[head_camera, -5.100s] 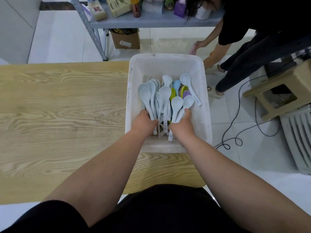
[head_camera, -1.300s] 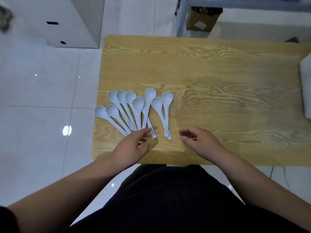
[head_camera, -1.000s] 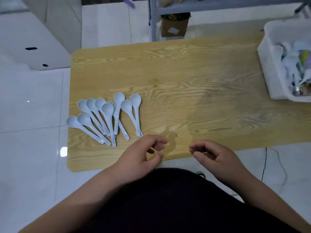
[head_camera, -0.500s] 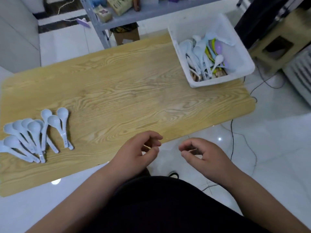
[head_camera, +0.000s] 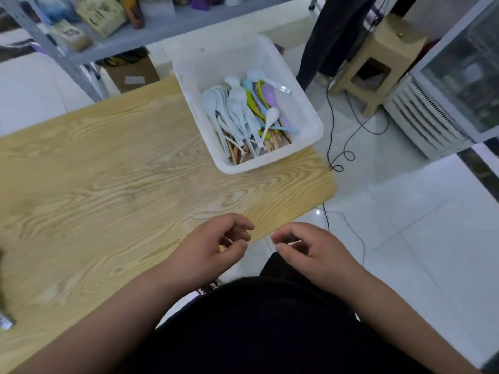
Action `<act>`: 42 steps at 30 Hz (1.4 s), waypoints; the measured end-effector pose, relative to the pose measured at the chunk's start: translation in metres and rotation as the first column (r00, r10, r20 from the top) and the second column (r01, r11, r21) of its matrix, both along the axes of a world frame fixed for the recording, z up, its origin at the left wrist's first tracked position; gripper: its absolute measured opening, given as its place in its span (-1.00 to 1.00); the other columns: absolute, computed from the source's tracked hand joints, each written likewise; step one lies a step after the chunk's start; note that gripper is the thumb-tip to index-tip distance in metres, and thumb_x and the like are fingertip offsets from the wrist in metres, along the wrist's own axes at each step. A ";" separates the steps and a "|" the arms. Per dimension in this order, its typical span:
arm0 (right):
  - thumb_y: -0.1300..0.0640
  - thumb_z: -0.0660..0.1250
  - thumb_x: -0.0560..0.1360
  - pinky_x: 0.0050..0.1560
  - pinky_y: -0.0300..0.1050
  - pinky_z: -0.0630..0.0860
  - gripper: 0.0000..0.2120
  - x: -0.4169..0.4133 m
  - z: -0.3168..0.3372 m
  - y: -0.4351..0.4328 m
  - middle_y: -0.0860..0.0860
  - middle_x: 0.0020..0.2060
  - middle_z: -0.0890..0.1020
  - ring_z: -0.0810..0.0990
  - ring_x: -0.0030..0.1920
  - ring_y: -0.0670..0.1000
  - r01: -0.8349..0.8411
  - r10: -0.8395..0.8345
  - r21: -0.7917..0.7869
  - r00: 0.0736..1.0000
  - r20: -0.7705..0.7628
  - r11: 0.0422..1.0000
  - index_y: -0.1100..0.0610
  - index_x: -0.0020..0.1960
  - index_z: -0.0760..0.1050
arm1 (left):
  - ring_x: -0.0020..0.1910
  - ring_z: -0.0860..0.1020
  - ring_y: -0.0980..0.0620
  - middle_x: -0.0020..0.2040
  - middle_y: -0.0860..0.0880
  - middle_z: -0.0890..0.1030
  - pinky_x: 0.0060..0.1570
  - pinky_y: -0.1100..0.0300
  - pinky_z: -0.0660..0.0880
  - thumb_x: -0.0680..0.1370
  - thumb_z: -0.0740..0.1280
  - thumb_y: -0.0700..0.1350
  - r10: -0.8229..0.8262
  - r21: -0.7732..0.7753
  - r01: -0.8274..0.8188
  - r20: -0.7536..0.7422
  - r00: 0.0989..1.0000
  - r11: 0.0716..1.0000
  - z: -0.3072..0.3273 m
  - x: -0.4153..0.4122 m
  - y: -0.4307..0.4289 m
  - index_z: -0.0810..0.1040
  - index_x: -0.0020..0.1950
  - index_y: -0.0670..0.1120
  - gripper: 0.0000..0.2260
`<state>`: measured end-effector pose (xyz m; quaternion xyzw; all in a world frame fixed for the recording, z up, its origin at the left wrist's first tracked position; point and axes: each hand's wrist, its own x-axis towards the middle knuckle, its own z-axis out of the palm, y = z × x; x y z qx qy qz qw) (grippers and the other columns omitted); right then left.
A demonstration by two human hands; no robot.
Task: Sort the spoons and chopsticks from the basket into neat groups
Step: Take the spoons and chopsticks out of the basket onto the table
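Observation:
A white plastic basket [head_camera: 310,114] stands on the far right end of the wooden table [head_camera: 108,184]. Inside it lie several white spoons [head_camera: 229,109], some coloured spoons [head_camera: 267,95] in purple, green and blue, and wooden chopsticks [head_camera: 275,143] at its near end. My left hand [head_camera: 210,249] hovers over the table's near edge, fingers loosely curled, holding nothing. My right hand [head_camera: 305,249] hangs just off the near edge beside it, also loosely curled and empty. The spoons laid out on the table are out of view to the left.
A grey metal shelf [head_camera: 151,25] with boxes stands behind the table, a cardboard box [head_camera: 129,74] under it. A person's dark-trousered legs [head_camera: 324,39], a beige stool [head_camera: 378,58] and a white appliance [head_camera: 426,120] are on the right. Black cables [head_camera: 343,147] trail on the floor.
My view has swung right from the laid-out white spoons to the basket. Both hands have let go of the spoons and stay empty near the table's front edge.

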<state>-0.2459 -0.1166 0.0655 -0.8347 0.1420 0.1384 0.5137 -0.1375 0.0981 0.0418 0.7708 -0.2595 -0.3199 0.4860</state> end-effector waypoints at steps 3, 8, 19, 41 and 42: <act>0.01 0.39 0.54 -0.05 -0.52 0.42 -0.85 0.014 -0.011 -0.045 -0.36 0.00 0.61 0.59 0.03 -0.29 -0.049 0.050 0.014 0.999 -0.022 0.999 -0.25 0.01 0.59 | 0.04 0.62 0.14 0.00 0.19 0.64 -0.01 0.45 0.45 0.55 0.38 -0.20 0.036 0.017 -0.036 0.028 0.999 0.999 -0.002 0.020 -0.042 0.57 0.14 0.17 -0.72; -0.01 0.39 0.53 -0.02 -0.47 0.46 -0.88 0.069 -0.023 -0.140 -0.35 -0.02 0.61 0.60 0.03 -0.27 -0.230 0.230 0.034 0.973 -0.014 0.973 -0.24 0.01 0.60 | 0.01 0.62 0.15 0.00 0.20 0.64 -0.03 0.43 0.46 0.55 0.39 -0.23 0.212 0.069 -0.218 0.080 0.974 0.974 -0.005 0.033 -0.116 0.55 0.13 0.20 -0.67; 0.01 0.36 0.55 -0.10 -0.44 0.49 -0.92 0.184 -0.037 -0.182 -0.32 -0.08 0.60 0.61 -0.05 -0.25 -0.538 0.537 -0.001 0.842 0.044 0.843 -0.17 -0.01 0.58 | 0.02 0.64 0.06 -0.02 0.15 0.66 0.00 0.31 0.53 0.49 0.34 -0.07 0.627 0.081 -0.623 -0.049 0.777 0.778 -0.020 0.001 -0.159 0.56 0.13 0.25 -0.73; -0.05 0.35 0.58 -0.11 -0.05 0.41 -0.57 0.346 -0.130 -0.092 0.13 0.22 0.51 0.53 0.16 0.15 -0.304 0.144 -0.504 0.932 -0.332 0.808 0.20 0.30 0.42 | 0.13 0.58 -0.19 0.30 -0.26 0.45 0.13 -0.01 0.54 0.63 0.23 -0.26 0.375 0.684 -0.417 0.220 0.900 0.599 -0.104 0.238 -0.181 0.10 0.53 -0.27 -0.49; -0.03 0.34 0.59 -0.11 -0.06 0.40 -0.61 0.346 -0.129 -0.092 0.12 0.20 0.52 0.53 0.16 0.15 -0.299 0.136 -0.506 0.932 -0.335 0.809 0.20 0.29 0.43 | 0.09 0.60 -0.17 0.28 -0.27 0.48 0.09 0.00 0.56 0.63 0.22 -0.28 0.347 0.694 -0.409 0.238 0.907 0.593 -0.106 0.239 -0.182 0.09 0.53 -0.28 -0.49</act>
